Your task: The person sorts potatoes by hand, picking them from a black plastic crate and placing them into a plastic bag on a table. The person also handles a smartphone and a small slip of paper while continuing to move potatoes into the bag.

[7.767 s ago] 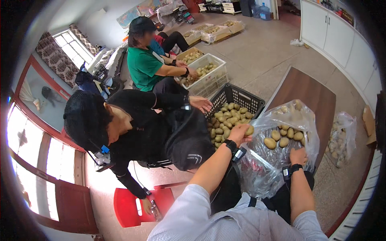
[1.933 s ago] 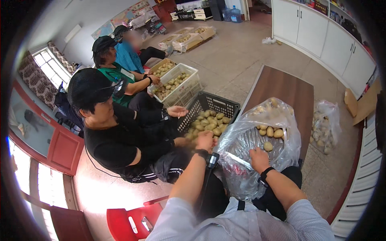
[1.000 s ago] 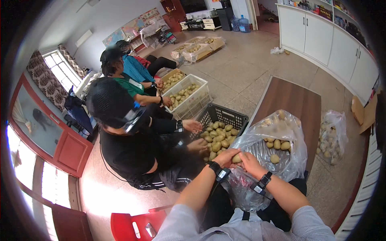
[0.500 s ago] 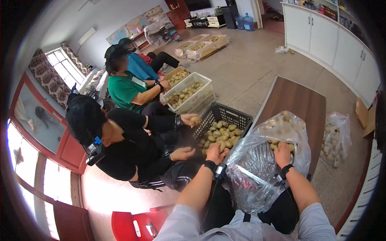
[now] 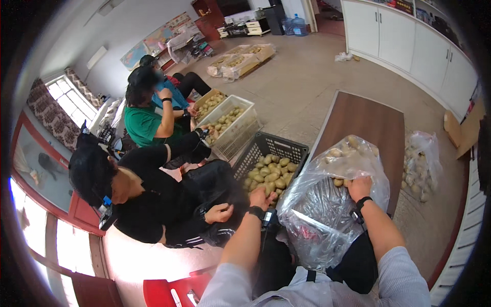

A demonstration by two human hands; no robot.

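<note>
My left hand (image 5: 260, 197) is at the near edge of a black plastic crate (image 5: 245, 152), its fingers curled at brownish-green kiwifruit (image 5: 274, 174) that fill the crate. My right hand (image 5: 360, 188) reaches into the mouth of a clear plastic bag (image 5: 327, 210), its curled fingers on a kiwifruit (image 5: 338, 182). More kiwifruit show through the far side of the bag. The bag lies partly on a brown wooden table (image 5: 358, 117) and hangs down over my lap. The fingertips of both hands are partly hidden.
At my left sits a co-worker in black (image 5: 148, 199); another in green (image 5: 140, 123) sits beyond, by a white crate (image 5: 240, 120) of fruit. Another clear bag (image 5: 422, 163) of fruit stands on the floor at right. A red stool (image 5: 169, 291) is at lower left.
The view has shifted, so the scene sits further left. My hands stay at the crate and bag. The co-worker in black has moved an arm away from the black crate toward the white one.
</note>
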